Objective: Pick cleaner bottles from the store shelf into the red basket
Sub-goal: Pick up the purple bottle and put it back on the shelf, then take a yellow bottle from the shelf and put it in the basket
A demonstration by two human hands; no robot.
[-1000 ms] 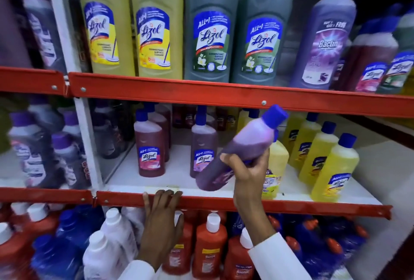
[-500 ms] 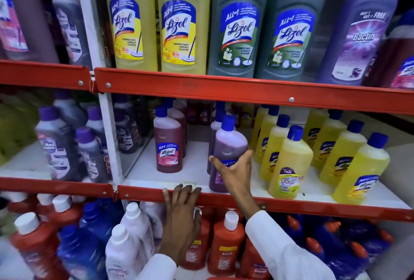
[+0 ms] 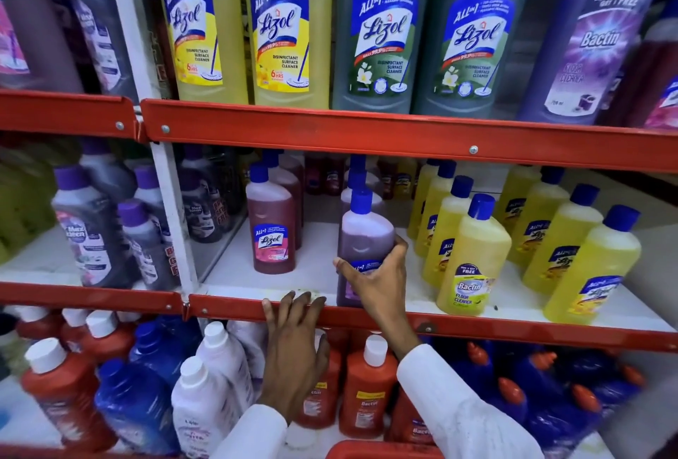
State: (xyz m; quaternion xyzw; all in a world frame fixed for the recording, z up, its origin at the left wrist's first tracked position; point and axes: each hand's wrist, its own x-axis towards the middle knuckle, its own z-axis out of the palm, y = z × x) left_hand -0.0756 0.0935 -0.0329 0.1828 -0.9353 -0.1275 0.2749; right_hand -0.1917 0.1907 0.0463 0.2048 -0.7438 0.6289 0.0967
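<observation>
My right hand is wrapped around the lower body of a purple cleaner bottle with a blue cap, standing upright on the white middle shelf. My left hand rests flat with spread fingers on the shelf's red front rail, holding nothing. A sliver of the red basket shows at the bottom edge, below my right sleeve.
A pink-red Lizol bottle stands left of the purple one, several yellow bottles to its right. Large yellow and grey-green Lizol bottles fill the top shelf. Orange, white and blue bottles crowd the bottom shelf.
The purple bottle went from tilted in the air in my right hand to standing upright on the middle shelf. The view moved closer; my left hand stayed on the rail.
</observation>
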